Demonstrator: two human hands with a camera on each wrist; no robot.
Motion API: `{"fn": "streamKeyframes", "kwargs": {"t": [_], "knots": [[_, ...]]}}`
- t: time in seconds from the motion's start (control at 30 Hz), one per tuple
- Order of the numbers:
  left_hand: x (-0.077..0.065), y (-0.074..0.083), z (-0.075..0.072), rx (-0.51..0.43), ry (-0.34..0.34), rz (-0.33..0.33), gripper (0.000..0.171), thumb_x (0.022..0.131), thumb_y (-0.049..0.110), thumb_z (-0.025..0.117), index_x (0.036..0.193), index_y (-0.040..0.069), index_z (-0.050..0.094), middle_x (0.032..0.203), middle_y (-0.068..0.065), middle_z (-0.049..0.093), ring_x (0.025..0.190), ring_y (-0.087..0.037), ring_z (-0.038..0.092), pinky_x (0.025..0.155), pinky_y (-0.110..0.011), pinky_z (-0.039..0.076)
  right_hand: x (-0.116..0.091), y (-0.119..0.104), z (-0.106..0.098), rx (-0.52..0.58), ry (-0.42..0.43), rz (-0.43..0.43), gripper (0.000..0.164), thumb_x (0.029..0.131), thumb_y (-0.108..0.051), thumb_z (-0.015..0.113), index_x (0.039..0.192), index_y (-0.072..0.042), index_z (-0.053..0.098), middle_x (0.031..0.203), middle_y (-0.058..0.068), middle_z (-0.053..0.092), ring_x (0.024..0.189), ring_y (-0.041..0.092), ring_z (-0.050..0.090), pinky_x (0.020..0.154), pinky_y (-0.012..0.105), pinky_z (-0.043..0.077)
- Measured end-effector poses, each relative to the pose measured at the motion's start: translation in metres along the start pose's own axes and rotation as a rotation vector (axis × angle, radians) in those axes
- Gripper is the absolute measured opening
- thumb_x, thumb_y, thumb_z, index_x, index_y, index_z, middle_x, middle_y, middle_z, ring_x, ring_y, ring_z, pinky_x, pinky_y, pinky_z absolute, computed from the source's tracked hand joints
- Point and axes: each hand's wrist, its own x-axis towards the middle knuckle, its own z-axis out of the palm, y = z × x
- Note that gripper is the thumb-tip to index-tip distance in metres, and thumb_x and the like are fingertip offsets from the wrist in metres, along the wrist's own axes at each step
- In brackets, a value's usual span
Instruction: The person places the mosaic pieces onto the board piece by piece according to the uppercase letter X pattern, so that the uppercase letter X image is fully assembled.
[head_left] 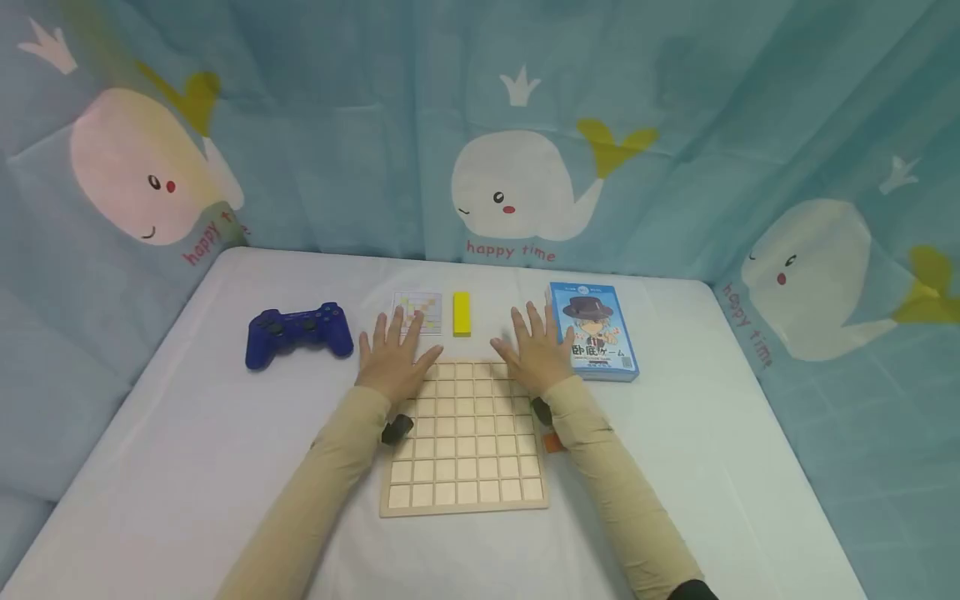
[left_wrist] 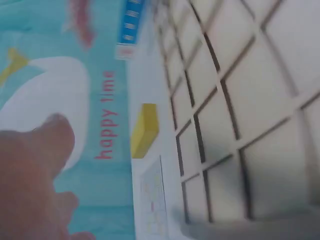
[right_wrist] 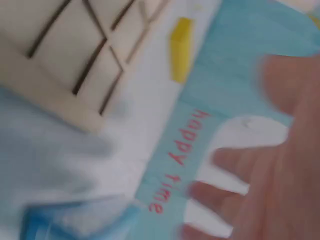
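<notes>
Both hands hold nothing, and their fingers are spread. In the head view the left hand (head_left: 390, 365) is over the far left corner of a wooden grid board (head_left: 465, 446), its fingertips overlapping a printed card (head_left: 431, 312). The right hand (head_left: 538, 354) is over the board's far right corner, close beside a blue boxed game (head_left: 596, 333). Between the hands, beyond the board, stands a yellow block (head_left: 461, 314). The left wrist view shows the board's square cells up close. Part of an orange piece (head_left: 553, 442) shows beside the board, partly hidden by the right forearm.
A blue game controller (head_left: 300, 332) lies to the left on the white table (head_left: 712, 467). A light blue curtain (head_left: 337, 183) printed with whales hangs behind the table and along its sides.
</notes>
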Motion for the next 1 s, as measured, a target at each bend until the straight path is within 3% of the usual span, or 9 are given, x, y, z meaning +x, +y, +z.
{"fn": "streamKeyframes", "kwargs": {"t": [0.17, 0.27, 0.47, 0.73, 1.0], "knots": [[-0.027, -0.027, 0.003, -0.299, -0.077, 0.078, 0.083, 0.097, 0.054, 0.044, 0.155, 0.014, -0.001, 0.158, -0.024, -0.001, 0.144, -0.047, 0.001, 0.114, -0.066, 0.008, -0.044, 0.031, -0.014, 0.056, -0.013, 0.065, 0.068, 0.094, -0.052, 0.051, 0.147, -0.012, 0.036, 0.146, 0.014, 0.044, 0.135, 0.041, 0.037, 0.103, 0.074, 0.022], [-0.046, -0.045, 0.012, -0.4, -0.116, 0.127, 0.089, 0.093, 0.05, 0.056, 0.155, 0.015, 0.003, 0.158, -0.024, 0.008, 0.144, -0.046, 0.007, 0.113, -0.067, 0.01, -0.071, 0.053, -0.019, 0.125, -0.034, 0.089, 0.056, 0.092, -0.037, 0.061, 0.138, -0.007, 0.048, 0.134, 0.018, 0.055, 0.122, 0.04, 0.051, 0.101, 0.067, 0.035], [-0.066, -0.066, 0.03, -0.299, -0.083, 0.235, 0.093, 0.079, 0.05, 0.073, 0.151, 0.013, 0.027, 0.156, -0.016, 0.024, 0.144, -0.043, 0.012, 0.111, -0.069, 0.012, -0.104, 0.082, -0.021, 0.265, -0.076, 0.11, 0.05, 0.089, -0.022, 0.068, 0.133, -0.003, 0.052, 0.131, 0.02, 0.053, 0.118, 0.039, 0.053, 0.097, 0.056, 0.047], [-0.07, -0.074, 0.034, -0.185, 0.029, 0.301, 0.082, 0.074, 0.051, 0.076, 0.141, 0.013, 0.046, 0.153, -0.014, 0.03, 0.142, -0.041, 0.018, 0.107, -0.07, 0.02, -0.112, 0.1, -0.007, 0.275, -0.165, 0.053, 0.046, 0.085, -0.007, 0.07, 0.129, -0.008, 0.057, 0.122, 0.012, 0.057, 0.108, 0.029, 0.058, 0.091, 0.049, 0.052], [-0.07, -0.076, 0.04, -0.144, 0.103, 0.354, 0.071, 0.076, 0.048, 0.076, 0.136, 0.016, 0.053, 0.149, -0.011, 0.039, 0.14, -0.038, 0.028, 0.107, -0.065, 0.026, -0.119, 0.118, 0.008, 0.294, -0.094, 0.004, 0.029, 0.082, 0.0, 0.071, 0.109, -0.008, 0.064, 0.109, 0.005, 0.059, 0.103, 0.026, 0.06, 0.089, 0.046, 0.054]]}}
